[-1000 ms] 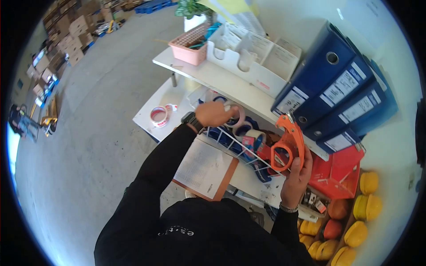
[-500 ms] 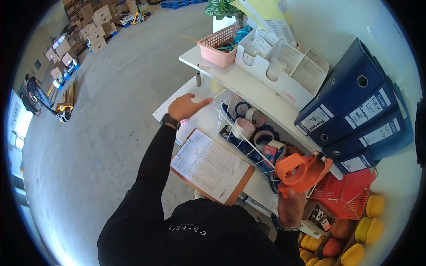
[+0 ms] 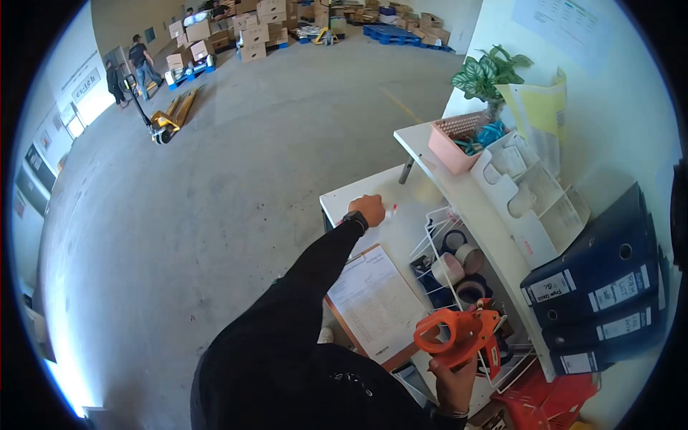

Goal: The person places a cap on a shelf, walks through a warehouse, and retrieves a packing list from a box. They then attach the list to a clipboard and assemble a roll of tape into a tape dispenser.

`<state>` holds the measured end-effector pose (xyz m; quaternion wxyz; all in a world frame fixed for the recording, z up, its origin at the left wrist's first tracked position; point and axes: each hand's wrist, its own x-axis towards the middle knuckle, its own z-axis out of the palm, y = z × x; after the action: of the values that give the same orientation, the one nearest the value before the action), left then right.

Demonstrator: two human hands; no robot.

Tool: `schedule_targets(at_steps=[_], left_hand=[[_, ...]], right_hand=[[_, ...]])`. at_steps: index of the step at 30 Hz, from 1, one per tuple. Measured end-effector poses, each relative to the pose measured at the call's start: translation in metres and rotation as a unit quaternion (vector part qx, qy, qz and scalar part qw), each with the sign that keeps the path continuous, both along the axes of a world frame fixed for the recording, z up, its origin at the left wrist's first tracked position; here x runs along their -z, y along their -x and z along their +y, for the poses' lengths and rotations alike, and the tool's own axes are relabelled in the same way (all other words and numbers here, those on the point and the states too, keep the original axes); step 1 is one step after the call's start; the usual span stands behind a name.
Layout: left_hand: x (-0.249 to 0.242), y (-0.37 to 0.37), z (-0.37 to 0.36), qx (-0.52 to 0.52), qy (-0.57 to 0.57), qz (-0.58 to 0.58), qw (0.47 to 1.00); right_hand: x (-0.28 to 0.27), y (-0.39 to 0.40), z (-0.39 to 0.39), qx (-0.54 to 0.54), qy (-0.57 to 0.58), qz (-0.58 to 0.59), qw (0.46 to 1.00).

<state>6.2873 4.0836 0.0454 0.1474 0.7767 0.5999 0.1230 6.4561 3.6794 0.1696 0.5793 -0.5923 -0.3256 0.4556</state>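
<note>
Your right hand (image 3: pixel 455 376) grips an orange tape dispenser (image 3: pixel 459 335), raised above the near edge of the white desk (image 3: pixel 344 201); no roll is visibly loaded in it. Your left hand (image 3: pixel 369 210) is stretched to the desk's far corner, closed over a small item; a bit of red and white shows past it, but what it is cannot be told. Tape rolls (image 3: pixel 450 269) sit in the wire rack (image 3: pixel 430 222). A clipboard (image 3: pixel 376 301) lies between your hands. Judgement: loading the dispenser appears not yet done.
</note>
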Motion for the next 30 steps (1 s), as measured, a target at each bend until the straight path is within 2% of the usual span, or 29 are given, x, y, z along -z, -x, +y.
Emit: schedule_targets(at_steps=[1, 2, 4, 5, 6, 7, 8, 10, 12, 13, 15, 17, 18, 20, 23, 26, 27, 28, 30], left_hand=[[-0.011, 0.0, -0.007, -0.019, -0.013, -0.084, 0.996], [-0.018, 0.005, -0.008, -0.016, -0.01, -0.081, 0.996], [-0.029, 0.024, -0.011, -0.043, 0.049, -0.335, 0.94], [-0.041, 0.029, -0.024, -0.044, 0.054, -0.332, 0.941], [-0.059, 0.035, -0.043, -0.039, 0.107, -0.478, 0.871], [-0.074, 0.039, -0.062, -0.035, 0.157, -0.611, 0.775], [-0.082, 0.039, -0.081, -0.038, 0.161, -0.609, 0.776], [-0.094, 0.028, -0.116, -0.05, 0.153, -0.679, 0.716], [-0.111, 0.017, -0.149, 0.001, 0.067, -0.698, 0.713], [-0.111, 0.016, -0.16, 0.009, 0.132, -0.719, 0.683], [-0.125, 0.004, -0.182, -0.016, 0.153, -0.718, 0.678], [-0.126, -0.006, -0.198, -0.028, 0.173, -0.723, 0.668], [-0.123, -0.01, -0.202, -0.011, 0.146, -0.734, 0.663], [-0.122, -0.018, -0.21, 0.007, 0.122, -0.744, 0.657], [-0.122, -0.028, -0.217, 0.04, 0.032, -0.757, 0.651], [-0.122, -0.033, -0.228, 0.064, 0.013, -0.752, 0.655], [-0.125, -0.035, -0.23, 0.075, 0.046, -0.792, 0.604], [-0.13, -0.036, -0.229, 0.079, 0.045, -0.793, 0.602], [-0.139, -0.034, -0.229, 0.052, 0.13, -0.822, 0.552]], right_hand=[[-0.008, 0.009, 0.005, -0.005, -0.011, 0.02, 1.0], [-0.013, 0.015, 0.006, -0.005, -0.021, 0.041, 0.999], [0.003, 0.011, 0.003, 0.005, -0.002, 0.02, 1.0], [-0.003, 0.016, 0.01, -0.002, -0.017, -0.016, 1.0], [-0.007, 0.019, 0.017, -0.012, -0.033, -0.052, 0.998], [-0.007, 0.02, 0.022, -0.017, -0.043, -0.066, 0.997], [-0.007, 0.02, 0.028, -0.017, -0.038, -0.064, 0.997], [-0.004, 0.02, 0.044, -0.039, -0.105, -0.019, 0.993], [-0.007, 0.025, 0.06, -0.025, -0.146, -0.047, 0.988], [-0.006, 0.026, 0.066, -0.015, -0.14, -0.061, 0.988], [-0.004, 0.025, 0.079, 0.009, -0.134, -0.082, 0.988], [-0.005, 0.029, 0.089, 0.041, -0.184, -0.208, 0.96], [-0.006, 0.033, 0.091, 0.045, -0.186, -0.209, 0.959], [-0.01, 0.041, 0.093, 0.072, -0.105, -0.267, 0.955], [0.002, 0.048, 0.097, 0.086, -0.142, -0.271, 0.948], [0.009, 0.053, 0.094, 0.104, -0.14, -0.33, 0.928], [0.014, 0.052, 0.094, 0.11, -0.165, -0.341, 0.919], [0.018, 0.05, 0.097, 0.116, -0.193, -0.351, 0.909], [0.015, 0.047, 0.098, 0.109, -0.217, -0.387, 0.89]])
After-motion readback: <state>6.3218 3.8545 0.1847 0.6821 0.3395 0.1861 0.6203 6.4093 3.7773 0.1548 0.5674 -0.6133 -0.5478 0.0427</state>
